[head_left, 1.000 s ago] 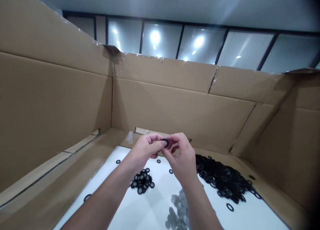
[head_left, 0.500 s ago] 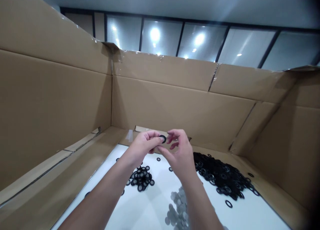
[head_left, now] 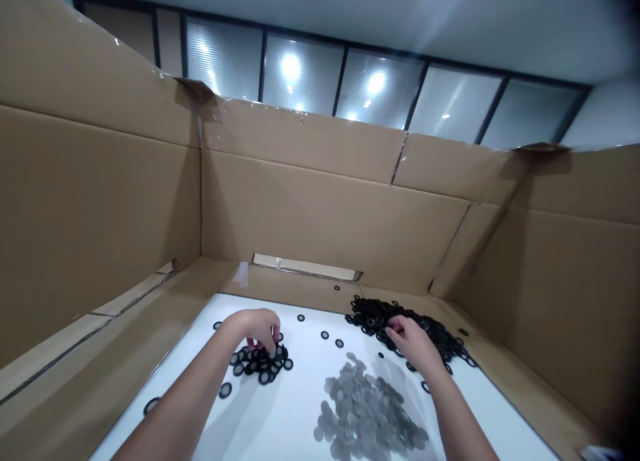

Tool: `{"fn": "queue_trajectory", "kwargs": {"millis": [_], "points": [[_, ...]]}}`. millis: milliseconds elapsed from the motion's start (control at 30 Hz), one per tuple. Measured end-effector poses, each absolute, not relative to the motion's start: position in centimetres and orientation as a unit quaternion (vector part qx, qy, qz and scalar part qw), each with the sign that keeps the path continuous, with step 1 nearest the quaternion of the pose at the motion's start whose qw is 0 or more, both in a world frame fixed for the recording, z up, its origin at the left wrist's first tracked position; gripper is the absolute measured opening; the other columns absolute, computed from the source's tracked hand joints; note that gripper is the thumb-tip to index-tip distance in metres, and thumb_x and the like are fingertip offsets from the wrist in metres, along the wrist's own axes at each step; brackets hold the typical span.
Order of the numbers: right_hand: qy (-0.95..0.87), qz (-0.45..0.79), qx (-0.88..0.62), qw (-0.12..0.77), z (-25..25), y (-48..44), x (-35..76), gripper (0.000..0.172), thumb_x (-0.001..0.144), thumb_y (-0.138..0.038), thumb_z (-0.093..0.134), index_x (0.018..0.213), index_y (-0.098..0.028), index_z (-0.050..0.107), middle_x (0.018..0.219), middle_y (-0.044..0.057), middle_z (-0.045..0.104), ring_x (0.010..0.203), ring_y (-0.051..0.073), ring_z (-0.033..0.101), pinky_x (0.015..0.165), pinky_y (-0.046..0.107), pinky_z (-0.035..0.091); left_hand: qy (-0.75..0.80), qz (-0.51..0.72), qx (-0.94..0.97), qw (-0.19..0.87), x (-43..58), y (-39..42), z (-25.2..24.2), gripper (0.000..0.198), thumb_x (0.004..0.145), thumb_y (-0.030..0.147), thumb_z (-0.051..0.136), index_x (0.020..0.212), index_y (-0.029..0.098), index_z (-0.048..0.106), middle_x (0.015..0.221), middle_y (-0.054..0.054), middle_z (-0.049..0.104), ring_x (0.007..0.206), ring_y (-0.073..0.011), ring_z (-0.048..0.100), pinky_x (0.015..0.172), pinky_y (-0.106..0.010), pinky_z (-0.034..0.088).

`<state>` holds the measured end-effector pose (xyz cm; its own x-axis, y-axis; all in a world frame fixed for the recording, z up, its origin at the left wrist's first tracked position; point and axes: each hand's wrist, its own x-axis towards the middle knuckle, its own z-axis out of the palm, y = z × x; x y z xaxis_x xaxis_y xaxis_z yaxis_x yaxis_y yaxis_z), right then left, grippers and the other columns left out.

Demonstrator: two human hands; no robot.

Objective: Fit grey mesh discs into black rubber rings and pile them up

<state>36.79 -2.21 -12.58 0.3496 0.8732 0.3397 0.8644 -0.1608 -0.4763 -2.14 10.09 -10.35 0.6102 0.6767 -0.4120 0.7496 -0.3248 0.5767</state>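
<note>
My left hand [head_left: 260, 327] reaches down over a small pile of black rings with grey discs in them [head_left: 263, 365]. Its fingers point downward and are apart, with the tips at the top of the pile. At the near edge of a larger heap of plain black rings [head_left: 440, 337], my right hand [head_left: 407, 337] has its fingers curled in a pinch. Whatever lies between those fingertips is too small to make out. Between my forearms, a spread of grey translucent discs [head_left: 367, 407] covers part of the white board [head_left: 295, 407].
Tall cardboard walls [head_left: 300, 214] enclose the board at the back and sides. Several single rings lie scattered, among them a ring with a disc [head_left: 225, 390] on the left and another such ring [head_left: 325, 335] near the middle. A slot [head_left: 305, 267] is cut low in the back wall.
My hands were together in the middle, with a black ring in the left. They have parted: the left came down to the small pile, the right to the black heap. The view shifted slightly.
</note>
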Motion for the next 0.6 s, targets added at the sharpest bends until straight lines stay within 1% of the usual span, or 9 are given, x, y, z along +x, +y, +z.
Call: {"fn": "queue_trajectory", "kwargs": {"millis": [67, 100, 167, 233, 333, 433, 533, 600], "points": [[-0.55, -0.006, -0.79, 0.271, -15.3, -2.8, 37.7, 0.019, 0.082, -0.024, 0.061, 0.097, -0.02, 0.073, 0.099, 0.009, 0.068, 0.086, 0.024, 0.067, 0.077, 0.033, 0.049, 0.45, -0.036, 0.821, 0.35, -2.4, 10.1, -10.1, 0.032, 0.06, 0.037, 0.075, 0.086, 0.02, 0.07, 0.086, -0.008, 0.072, 0.07, -0.0237, 0.067, 0.051, -0.028, 0.051], [-0.547, -0.008, -0.797, 0.256, -16.5, -2.9, 37.9, 0.023, 0.082, -0.021, 0.062, 0.101, -0.02, 0.073, 0.104, 0.01, 0.068, 0.093, 0.026, 0.066, 0.079, 0.033, 0.048, 0.452, -0.03, 0.826, 0.335, -2.5, 10.1, -9.8, 0.032, 0.064, 0.04, 0.072, 0.089, 0.02, 0.07, 0.089, -0.008, 0.073, 0.071, -0.0232, 0.067, 0.051, -0.027, 0.049], [-0.544, -0.013, -0.805, 0.236, -18.1, -2.9, 38.2, 0.027, 0.081, -0.017, 0.061, 0.105, -0.022, 0.074, 0.108, 0.011, 0.067, 0.103, 0.028, 0.064, 0.081, 0.034, 0.046, 0.451, -0.021, 0.836, 0.312, -2.8, 9.8, -8.9, 0.033, 0.07, 0.044, 0.066, 0.092, 0.02, 0.069, 0.092, -0.008, 0.072, 0.072, -0.0217, 0.066, 0.052, -0.025, 0.046], [-0.547, -0.013, -0.805, 0.23, -19.0, -2.7, 38.3, 0.027, 0.083, -0.016, 0.06, 0.106, -0.023, 0.073, 0.109, 0.009, 0.066, 0.106, 0.028, 0.063, 0.081, 0.033, 0.044, 0.444, -0.014, 0.847, 0.293, -3.0, 9.3, -7.9, 0.033, 0.074, 0.045, 0.063, 0.095, 0.02, 0.069, 0.093, -0.008, 0.072, 0.071, -0.0206, 0.065, 0.053, -0.025, 0.044], [-0.547, -0.008, -0.801, 0.242, -19.2, -2.9, 38.6, 0.02, 0.083, -0.021, 0.063, 0.101, -0.024, 0.072, 0.107, 0.007, 0.065, 0.104, 0.027, 0.063, 0.081, 0.033, 0.042, 0.433, -0.003, 0.86, 0.27, -3.0, 8.5, -6.8, 0.033, 0.078, 0.047, 0.06, 0.097, 0.021, 0.069, 0.093, -0.007, 0.073, 0.074, -0.0211, 0.065, 0.055, -0.026, 0.04], [-0.542, 0.003, -0.795, 0.273, -18.7, -3.6, 38.9, 0.014, 0.08, -0.028, 0.067, 0.093, -0.023, 0.07, 0.104, 0.006, 0.064, 0.097, 0.027, 0.062, 0.077, 0.034, 0.041, 0.421, 0.004, 0.87, 0.258, -2.6, 7.7, -6.3, 0.033, 0.079, 0.048, 0.06, 0.098, 0.023, 0.07, 0.093, -0.006, 0.073, 0.075, -0.0221, 0.065, 0.055, -0.026, 0.038], [-0.536, 0.029, -0.779, 0.324, -17.5, -4.2, 38.5, 0.015, 0.078, -0.034, 0.067, 0.087, -0.022, 0.067, 0.1, 0.007, 0.061, 0.09, 0.027, 0.059, 0.076, 0.036, 0.04, 0.404, 0.005, 0.878, 0.257, -1.9, 6.9, -6.2, 0.03, 0.079, 0.045, 0.061, 0.097, 0.024, 0.071, 0.092, -0.005, 0.073, 0.073, -0.0224, 0.065, 0.054, -0.026, 0.037], [-0.544, 0.067, -0.752, 0.365, -16.7, -4.1, 37.2, 0.02, 0.075, -0.039, 0.069, 0.086, -0.022, 0.065, 0.096, 0.007, 0.061, 0.085, 0.026, 0.056, 0.077, 0.037, 0.041, 0.384, 0.01, 0.885, 0.262, -1.0, 6.2, -6.2, 0.027, 0.078, 0.042, 0.063, 0.097, 0.024, 0.072, 0.09, -0.005, 0.074, 0.074, -0.0231, 0.065, 0.055, -0.027, 0.037]]}}
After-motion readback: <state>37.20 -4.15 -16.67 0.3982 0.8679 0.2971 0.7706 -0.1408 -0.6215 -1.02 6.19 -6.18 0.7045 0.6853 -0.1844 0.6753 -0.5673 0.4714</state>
